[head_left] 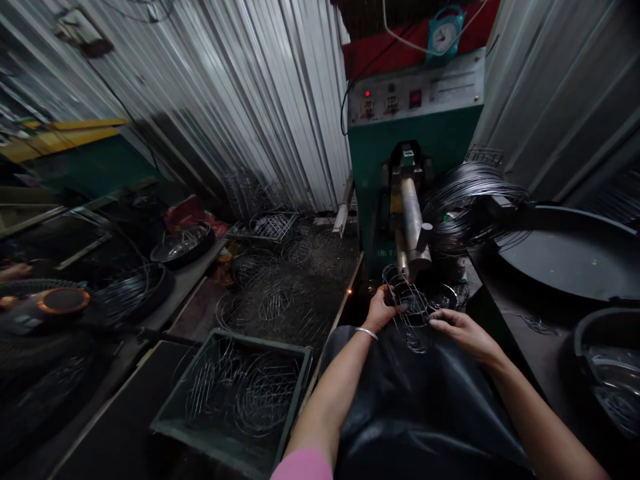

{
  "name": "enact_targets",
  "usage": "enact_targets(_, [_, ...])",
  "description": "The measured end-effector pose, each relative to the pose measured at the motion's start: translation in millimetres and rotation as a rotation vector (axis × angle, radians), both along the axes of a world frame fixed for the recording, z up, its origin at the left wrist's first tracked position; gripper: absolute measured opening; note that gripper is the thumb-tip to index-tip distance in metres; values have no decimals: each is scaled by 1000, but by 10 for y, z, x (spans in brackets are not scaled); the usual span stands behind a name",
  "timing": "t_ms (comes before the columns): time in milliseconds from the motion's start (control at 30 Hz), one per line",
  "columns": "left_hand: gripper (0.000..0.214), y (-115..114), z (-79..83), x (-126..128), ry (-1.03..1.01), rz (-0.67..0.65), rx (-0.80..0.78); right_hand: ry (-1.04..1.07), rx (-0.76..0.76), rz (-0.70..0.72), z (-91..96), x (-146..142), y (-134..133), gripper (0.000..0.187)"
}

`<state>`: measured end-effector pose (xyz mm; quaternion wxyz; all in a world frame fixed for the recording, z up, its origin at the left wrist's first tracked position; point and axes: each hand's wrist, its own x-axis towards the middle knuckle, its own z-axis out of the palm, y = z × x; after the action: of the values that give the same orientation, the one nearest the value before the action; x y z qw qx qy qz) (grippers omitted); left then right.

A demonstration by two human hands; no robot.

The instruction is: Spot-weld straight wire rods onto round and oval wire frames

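Observation:
A small round frame of thin metal wire (414, 343) is held between my two hands, just under the electrode arm (411, 210) of a green spot welder (373, 167). My left hand (381, 311), with a silver bangle at the wrist, has its fingers closed on the frame's left side. On the right side my right hand (457, 328) pinches the frame between thumb and fingers. Whether the wire touches the electrode tip cannot be made out. Black covering (415, 400) lies over my lap below the hands.
A green crate (163, 420) with wire racks stands at lower left, and loose wire pieces lie behind it. A wire bundle (475, 193) hangs right of the welder. Farther right are a large shallow pan (575, 253) and a dark tub (583, 333). A spark (349, 291) glows left of my hands.

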<state>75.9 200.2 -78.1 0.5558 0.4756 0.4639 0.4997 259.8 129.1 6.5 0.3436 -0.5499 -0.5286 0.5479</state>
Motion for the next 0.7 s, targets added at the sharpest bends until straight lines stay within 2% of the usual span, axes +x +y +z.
enact_targets(133, [57,49,13,-5,-73,14,-34,-21,48,-21,15,-19,42,38])
enact_targets(333, [56,164,-87,37,-73,14,-48,-56,86,-75,26,-81,203,39])
enact_targets(533, [58,71,-118,34,-49,11,-31,54,45,-133,-38,-56,-12,45])
enact_targets(700, [59,-38,-25,53,-124,17,-211,58,-1,-57,1,-3,-123,50])
